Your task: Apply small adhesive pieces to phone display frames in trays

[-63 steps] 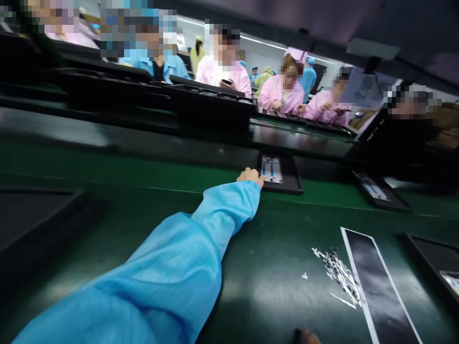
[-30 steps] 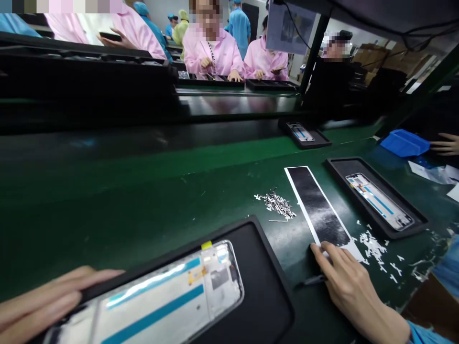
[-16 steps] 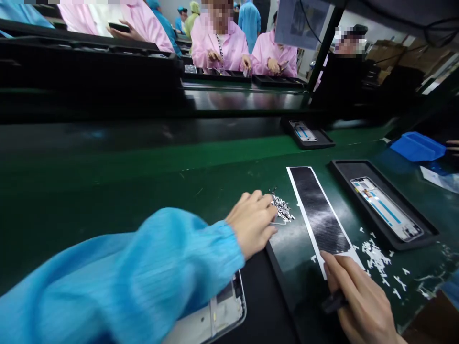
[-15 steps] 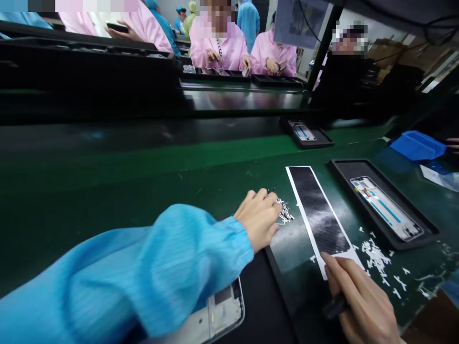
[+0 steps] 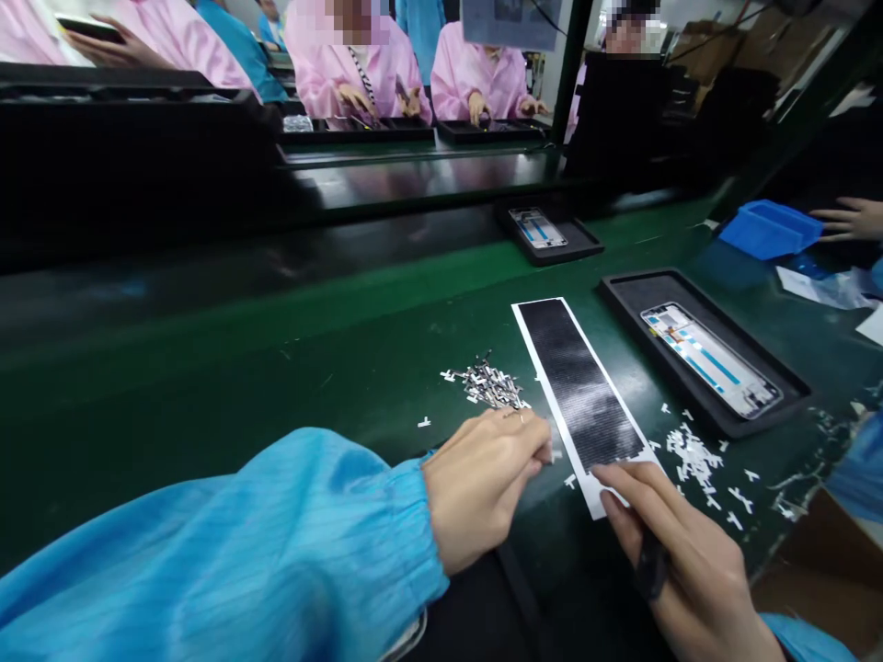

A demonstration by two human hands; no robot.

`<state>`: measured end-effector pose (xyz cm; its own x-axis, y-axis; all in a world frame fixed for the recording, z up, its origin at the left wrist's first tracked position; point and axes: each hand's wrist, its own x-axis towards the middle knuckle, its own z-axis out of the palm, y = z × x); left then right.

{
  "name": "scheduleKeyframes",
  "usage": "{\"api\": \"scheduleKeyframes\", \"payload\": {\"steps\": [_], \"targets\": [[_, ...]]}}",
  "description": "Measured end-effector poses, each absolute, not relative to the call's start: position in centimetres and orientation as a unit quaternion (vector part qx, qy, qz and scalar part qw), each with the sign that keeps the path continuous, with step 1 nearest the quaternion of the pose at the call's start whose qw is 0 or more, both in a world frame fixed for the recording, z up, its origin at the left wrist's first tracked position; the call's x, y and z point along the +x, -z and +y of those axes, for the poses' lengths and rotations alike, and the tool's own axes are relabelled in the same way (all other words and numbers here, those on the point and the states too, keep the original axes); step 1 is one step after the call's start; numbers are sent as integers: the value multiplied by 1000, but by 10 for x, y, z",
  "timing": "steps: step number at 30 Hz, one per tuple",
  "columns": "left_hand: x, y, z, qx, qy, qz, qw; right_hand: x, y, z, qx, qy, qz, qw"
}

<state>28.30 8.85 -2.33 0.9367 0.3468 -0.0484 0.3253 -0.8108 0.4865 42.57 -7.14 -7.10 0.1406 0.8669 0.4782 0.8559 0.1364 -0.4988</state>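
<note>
A white-edged sheet with a black ribbed face lies on the green table. My left hand has its fingers bent together beside the sheet's left edge; whatever is between the fingertips is too small to name. Above that hand is a pile of small dark and white pieces. My right hand holds a dark tool against its palm, thumb and forefinger at the sheet's lower end. Small white T-shaped pieces lie right of the sheet.
A black tray at the right holds a phone frame. Another tray with a phone frame stands farther back. Beyond a blue bin is another person's hand. Below my left sleeve is a dark tray. People in pink work across the table.
My left hand has drawn back from the pile toward me, uncovering it. My right hand remains at the sheet's lower end. The whole view has shifted, and another person's hand shows more beside the blue bin.
</note>
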Motion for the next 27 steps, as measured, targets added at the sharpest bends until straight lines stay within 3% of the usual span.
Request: {"api": "scheduleKeyframes", "payload": {"steps": [4,9,14,17,21,24,27], "targets": [[283,22,73,902,-72,134,404,419,57,-59,-638,-122,-631,425],[286,17,58,865,-124,119,471,419,51,-59,-598,-360,-537,475],[296,11,52,729,-117,225,635,415,58,-68,-577,-418,-446,542],[300,8,54,636,-81,193,742,412,57,-73,-512,-534,-329,587],[302,4,53,611,-72,161,772,410,52,-79,-394,-651,-276,588],[304,0,52,607,-84,168,772,417,52,-83,-429,-612,-329,578],[308,2,56,682,-68,221,694,432,54,-86,-534,-421,-417,603]]}}
